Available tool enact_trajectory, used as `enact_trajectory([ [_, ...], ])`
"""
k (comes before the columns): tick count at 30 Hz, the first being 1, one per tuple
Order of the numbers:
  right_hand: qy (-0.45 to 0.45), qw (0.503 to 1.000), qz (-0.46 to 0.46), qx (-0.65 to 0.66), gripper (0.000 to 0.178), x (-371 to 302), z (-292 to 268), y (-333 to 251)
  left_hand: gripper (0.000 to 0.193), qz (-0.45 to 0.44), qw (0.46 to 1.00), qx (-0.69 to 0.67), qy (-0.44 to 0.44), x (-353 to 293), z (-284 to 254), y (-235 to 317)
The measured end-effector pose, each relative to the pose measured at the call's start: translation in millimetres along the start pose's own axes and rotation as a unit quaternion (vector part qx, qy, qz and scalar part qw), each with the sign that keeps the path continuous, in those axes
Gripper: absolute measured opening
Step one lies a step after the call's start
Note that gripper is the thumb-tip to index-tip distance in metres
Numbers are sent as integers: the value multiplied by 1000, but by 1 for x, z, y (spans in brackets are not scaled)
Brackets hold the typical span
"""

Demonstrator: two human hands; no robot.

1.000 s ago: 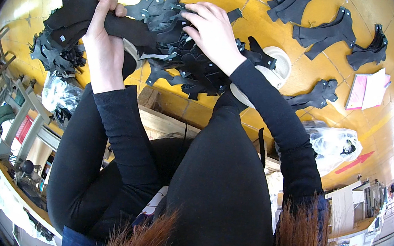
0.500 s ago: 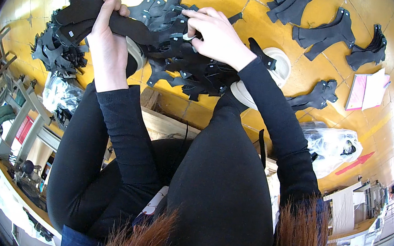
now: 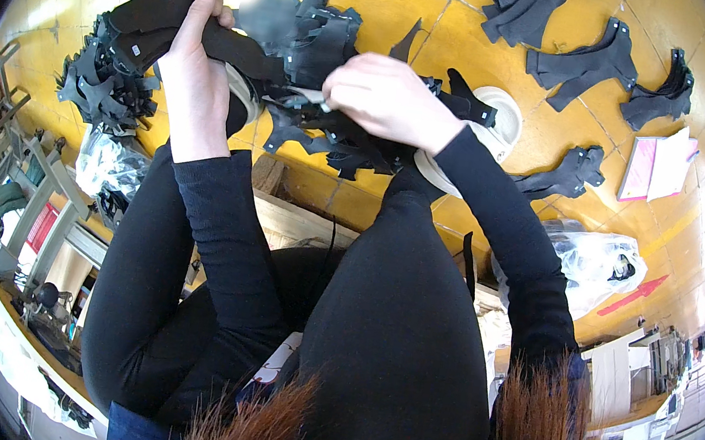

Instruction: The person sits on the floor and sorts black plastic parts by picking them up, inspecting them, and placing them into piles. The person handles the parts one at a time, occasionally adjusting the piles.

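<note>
The left hand (image 3: 196, 78) is closed around a bundle of flat, matte black, fabric-like cut pieces (image 3: 152, 6) with small white labels, thumb on the near face and the other fingers largely hidden behind; the bundle is held up at the far left, above the yellow tiled floor (image 3: 444, 51). The right hand (image 3: 389, 100) is positioned to the right of the bundle, over a large, loose pile of dark grey and black cut pieces (image 3: 325, 45), with its fingers curled and its back partly facing up. A narrow, pale strip (image 3: 304, 94) shows at its fingertips; motion blur hides the contact, so whether this hand grasps the strip cannot be told. The pile lies between and beyond two white shoes (image 3: 507, 111). A second heap of dark, branched pieces (image 3: 104, 93) is located left of the left hand. Three fanned stacks of black pieces (image 3: 585, 62) lie at the far right; a smaller dark group (image 3: 561, 173) lies nearer, to the right of the right shoe. A pink-edged pad with white paper (image 3: 660, 165) lies right of this group, and a clear plastic bag (image 3: 590, 260) lies on its near side.
</note>
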State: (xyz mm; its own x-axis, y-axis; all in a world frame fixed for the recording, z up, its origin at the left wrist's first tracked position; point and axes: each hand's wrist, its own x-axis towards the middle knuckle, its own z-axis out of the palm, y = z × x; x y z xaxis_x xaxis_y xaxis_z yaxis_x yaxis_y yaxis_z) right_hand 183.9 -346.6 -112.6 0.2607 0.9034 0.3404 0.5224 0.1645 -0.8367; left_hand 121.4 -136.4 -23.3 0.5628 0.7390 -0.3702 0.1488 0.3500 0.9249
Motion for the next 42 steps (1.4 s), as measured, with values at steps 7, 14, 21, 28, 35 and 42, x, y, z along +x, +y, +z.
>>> enact_trajectory([
  [7,57,995,-39,76,11,-7,-1,-49,10,-15,997,65,-28,-1,-5,3],
  [14,178,967,-9,184,17,23,-27,-63,18,-2,989,126,-73,0,-4,3],
  [21,279,813,269,434,14,90,-72,-57,63,-170,971,-138,-98,-17,-16,4],
  [28,307,811,243,435,22,115,-77,-49,97,-61,972,-149,-169,-20,-10,9],
  [35,252,762,293,519,20,106,-72,-52,91,-115,956,-103,-250,-31,-3,2],
  [42,259,873,294,290,30,90,-77,-29,40,-106,934,-250,-231,-18,10,18],
])
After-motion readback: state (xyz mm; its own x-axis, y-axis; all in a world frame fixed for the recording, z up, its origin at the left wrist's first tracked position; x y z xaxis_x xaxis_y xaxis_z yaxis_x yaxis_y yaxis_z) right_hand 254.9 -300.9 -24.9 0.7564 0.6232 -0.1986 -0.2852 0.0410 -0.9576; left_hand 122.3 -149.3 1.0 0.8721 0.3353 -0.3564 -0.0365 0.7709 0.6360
